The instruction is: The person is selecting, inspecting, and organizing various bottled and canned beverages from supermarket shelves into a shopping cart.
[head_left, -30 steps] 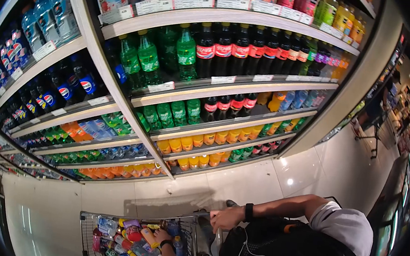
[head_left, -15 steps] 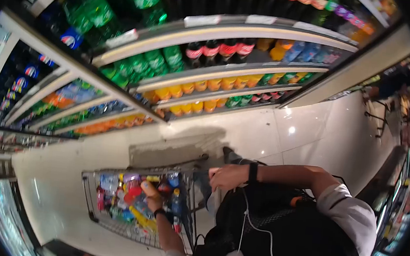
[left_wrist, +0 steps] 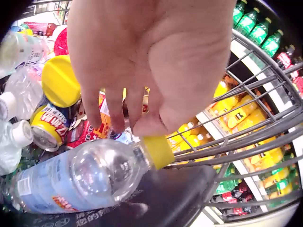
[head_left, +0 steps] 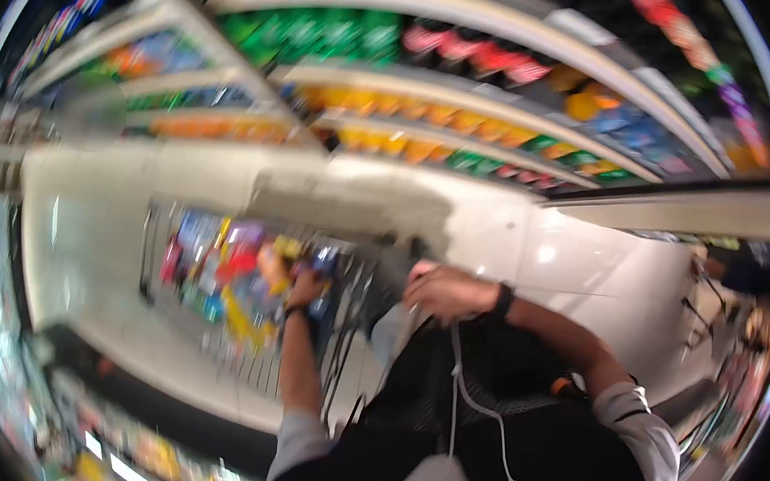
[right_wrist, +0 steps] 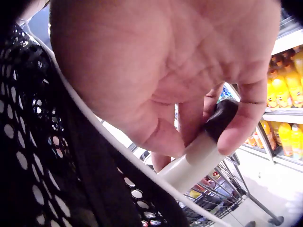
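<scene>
My left hand is inside the shopping cart, over a heap of drinks. In the left wrist view its fingers reach down with gaps between them, and the thumb tip is close to the yellow cap of a clear plastic bottle lying on its side. Near the fingers are a yellow can and a yellow lid; the fingertips are partly hidden. My right hand grips the cart handle, a pale tube with a dark end, its fingers curled round it.
Shelves of drinks run along the far side, with orange bottles low down and green bottles above. A white cable hangs over a black mesh bag on my front. Pale tiled floor lies before the shelves. Another person stands at the far right.
The head view has tilted down and turned, so the cart and both hands sit higher in it. My left hand stays in the cart; my right hand stays on the handle.
</scene>
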A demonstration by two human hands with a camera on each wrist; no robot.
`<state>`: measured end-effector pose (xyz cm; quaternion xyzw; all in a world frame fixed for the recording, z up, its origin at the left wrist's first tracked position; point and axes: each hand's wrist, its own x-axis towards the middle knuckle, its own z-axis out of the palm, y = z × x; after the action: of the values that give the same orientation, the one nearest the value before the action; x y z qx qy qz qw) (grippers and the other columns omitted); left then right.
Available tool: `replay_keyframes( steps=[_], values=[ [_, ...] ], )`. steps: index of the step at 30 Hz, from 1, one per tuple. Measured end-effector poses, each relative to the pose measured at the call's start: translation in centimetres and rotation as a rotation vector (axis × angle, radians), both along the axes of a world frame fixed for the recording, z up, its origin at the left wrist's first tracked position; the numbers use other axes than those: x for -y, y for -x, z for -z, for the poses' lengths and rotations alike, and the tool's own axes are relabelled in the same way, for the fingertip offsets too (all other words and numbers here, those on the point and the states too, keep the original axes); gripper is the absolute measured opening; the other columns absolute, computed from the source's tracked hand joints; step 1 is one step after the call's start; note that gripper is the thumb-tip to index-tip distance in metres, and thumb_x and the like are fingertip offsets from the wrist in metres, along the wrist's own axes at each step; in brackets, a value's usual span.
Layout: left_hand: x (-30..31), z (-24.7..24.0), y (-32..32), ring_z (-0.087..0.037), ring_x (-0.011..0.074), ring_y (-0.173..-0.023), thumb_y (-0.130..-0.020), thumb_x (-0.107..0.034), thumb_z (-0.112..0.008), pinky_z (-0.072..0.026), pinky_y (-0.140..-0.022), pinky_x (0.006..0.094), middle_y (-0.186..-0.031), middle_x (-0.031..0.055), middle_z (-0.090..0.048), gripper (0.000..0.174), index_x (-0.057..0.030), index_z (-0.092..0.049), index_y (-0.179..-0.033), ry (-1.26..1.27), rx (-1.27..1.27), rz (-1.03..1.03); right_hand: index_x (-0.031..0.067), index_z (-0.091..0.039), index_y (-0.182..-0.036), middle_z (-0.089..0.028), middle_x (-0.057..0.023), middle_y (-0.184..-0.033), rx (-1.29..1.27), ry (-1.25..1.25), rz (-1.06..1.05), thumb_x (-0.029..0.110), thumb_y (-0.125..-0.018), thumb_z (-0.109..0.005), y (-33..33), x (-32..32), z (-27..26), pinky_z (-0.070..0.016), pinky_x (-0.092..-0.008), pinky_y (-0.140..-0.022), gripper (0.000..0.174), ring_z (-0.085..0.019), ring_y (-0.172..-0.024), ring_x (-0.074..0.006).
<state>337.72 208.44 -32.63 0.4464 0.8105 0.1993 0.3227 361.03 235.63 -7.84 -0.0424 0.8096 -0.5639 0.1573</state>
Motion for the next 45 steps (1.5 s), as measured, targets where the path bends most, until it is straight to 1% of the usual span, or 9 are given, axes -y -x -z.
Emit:
replay_keyframes(
  steps=[2, 4, 6, 12, 17, 26, 31, 38, 45],
  values=[
    [-5.3, -0.8, -5.4, -0.065, 0.0332, -0.089, -0.078, -0.028, -0.064, -0.0503, -0.078, 0.0433, -0.094, 0.0194, -0.068, 0.043, -0.0091, -0.062, -0.117, 0.148, 0.067, 0.224, 0.0094, -0.069, -0.095, -0.067, -0.0025, -0.095, -0.197, -0.19, -0.06, 0.005, -0.072, -0.058, -6.5, -6.2, -4.7, -0.0489, -0.0314, -0.084, 0.025, -0.056, -0.099, -0.0216],
    [-5.4, -2.8, -13.2, -0.064, 0.035, -0.096, -0.073, -0.017, -0.069, -0.0506, -0.081, 0.0438, -0.103, 0.0191, -0.066, 0.045, -0.0121, -0.059, -0.117, -0.125, 0.211, 0.114, 0.0103, -0.07, -0.095, -0.066, 0.0003, -0.094, -0.163, -0.173, -0.074, 0.007, -0.075, -0.057, -12.9, -9.6, -9.4, -0.0484, -0.0321, -0.084, 0.024, -0.055, -0.101, -0.0205],
    [-9.1, -7.8, -17.7, -0.062, 0.0392, -0.099, -0.074, -0.017, -0.067, -0.0501, -0.082, 0.0459, -0.102, 0.0218, -0.065, 0.039, -0.0082, -0.061, -0.111, 0.172, 0.186, -0.127, 0.0109, -0.07, -0.096, -0.066, 0.0011, -0.095, -0.122, -0.234, -0.063, 0.008, -0.077, -0.057, -16.4, -11.5, -12.1, -0.0483, -0.0318, -0.084, 0.023, -0.055, -0.102, -0.0196],
    [-12.1, -17.6, -24.9, -0.063, 0.0409, -0.092, -0.076, -0.019, -0.066, -0.0506, -0.077, 0.0473, -0.093, 0.0227, -0.067, 0.03, -0.005, -0.063, -0.102, 0.199, -0.007, -0.134, 0.0111, -0.071, -0.098, -0.067, 0.0008, -0.098, -0.161, -0.22, -0.1, 0.008, -0.077, -0.057, -21.9, -14.9, -13.3, -0.0477, -0.032, -0.085, 0.025, -0.054, -0.104, -0.0199],
    [-12.5, -22.4, -31.8, -0.065, 0.0251, -0.078, -0.074, -0.008, -0.07, -0.0502, -0.071, 0.0352, -0.081, 0.0136, -0.066, 0.027, -0.0033, -0.064, -0.1, -0.11, 0.119, -0.249, 0.0114, -0.073, -0.094, -0.067, -0.0036, -0.094, -0.193, -0.217, -0.088, 0.01, -0.076, -0.058, -29.0, -18.6, -12.0, -0.0489, -0.0343, -0.082, 0.023, -0.055, -0.103, -0.0225],
    [-19.6, -45.2, -38.1, -0.062, 0.023, -0.084, -0.081, -0.006, -0.069, -0.0471, -0.078, 0.0321, -0.093, 0.0141, -0.066, 0.029, -0.0039, -0.06, -0.109, -0.301, -0.041, -0.393, 0.0179, -0.073, -0.099, -0.063, -0.0027, -0.095, -0.026, -0.233, -0.19, 0.018, -0.078, -0.058, -31.3, -19.6, -12.8, -0.047, -0.0344, -0.085, 0.026, -0.051, -0.111, -0.0207],
    [-23.7, -49.8, -42.7, -0.061, 0.0273, -0.103, -0.075, 0.001, -0.069, -0.045, -0.091, 0.0357, -0.109, 0.015, -0.066, 0.04, 0.0005, -0.061, -0.114, -0.487, -0.045, -0.394, 0.0094, -0.067, -0.106, -0.065, -0.008, -0.096, -0.099, -0.259, -0.192, 0.021, -0.08, -0.063, -32.7, -19.5, -13.8, -0.0487, -0.0362, -0.083, 0.029, -0.053, -0.109, -0.0243],
    [-29.5, -54.4, -48.5, -0.062, 0.0213, -0.099, -0.071, 0.002, -0.071, -0.0445, -0.09, 0.0332, -0.106, 0.0112, -0.067, 0.037, -0.0004, -0.064, -0.108, -0.684, 0.065, -0.394, 0.0036, -0.053, -0.113, -0.061, -0.0155, -0.104, -0.121, -0.163, 0.059, 0.041, -0.07, -0.076, -34.7, -22.5, -21.8, -0.0483, -0.0392, -0.081, 0.061, -0.06, -0.097, -0.0324],
    [-34.0, -55.8, -53.7, -0.056, 0.0249, -0.115, -0.078, -0.004, -0.065, -0.0394, -0.101, 0.0359, -0.12, 0.0176, -0.06, 0.049, 0.0042, -0.052, -0.125, -0.937, 0.539, -0.416, 0.0023, -0.054, -0.118, -0.065, -0.0115, -0.101, -0.188, 0.116, 0.15, 0.032, -0.064, -0.086, -40.4, -24.4, -28.6, -0.0491, -0.0304, -0.081, 0.07, -0.062, -0.093, -0.0169]
  ],
)
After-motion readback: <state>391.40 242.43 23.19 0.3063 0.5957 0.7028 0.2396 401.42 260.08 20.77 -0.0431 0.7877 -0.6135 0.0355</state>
